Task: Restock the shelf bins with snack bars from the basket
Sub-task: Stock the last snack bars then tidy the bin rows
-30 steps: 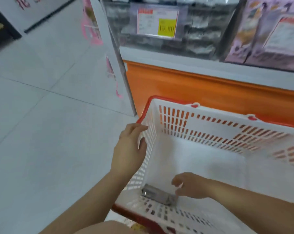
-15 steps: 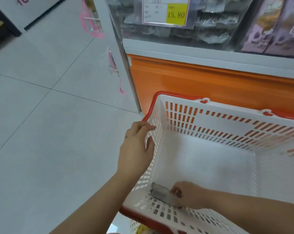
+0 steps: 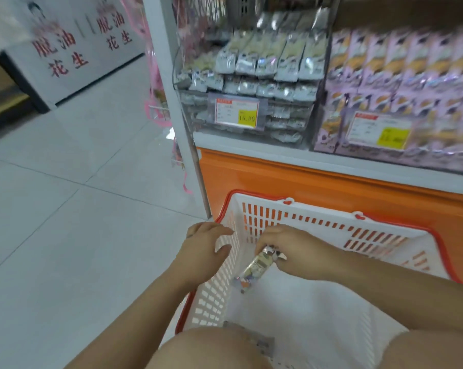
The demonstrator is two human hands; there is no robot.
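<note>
Since half a second ago, the right hand (image 3: 295,253) has come up from the floor of the basket (image 3: 331,218) with the bar (image 3: 255,265), which was lying flat near the front wall before. The view has also tilted up, so we now see the bins.

In the head view, the right hand pinches the upper end of the bar with curled fingers. The bar hangs tilted in the air, inside the basket near its left wall, and its lower end points down toward us. The left hand (image 3: 203,249) is at the left rim with fingers loose and nearly straight. It holds nothing, and we cannot tell if it really touches the rim. Low in the basket, near the knee, lies a grey thing (image 3: 262,342), perhaps one more bar, but it is too blurred to say.

We judge the step to be the carry: the bar is picked up but not yet placed. Its silver wrapper seems to match the packs in the left bin (image 3: 251,75), above the tag (image 3: 237,113), not the purple packs (image 3: 398,75) beside it. The next move calls for lifting the bar over the far rim and up to that bin, then laying it on the stack in line with the others.
</note>
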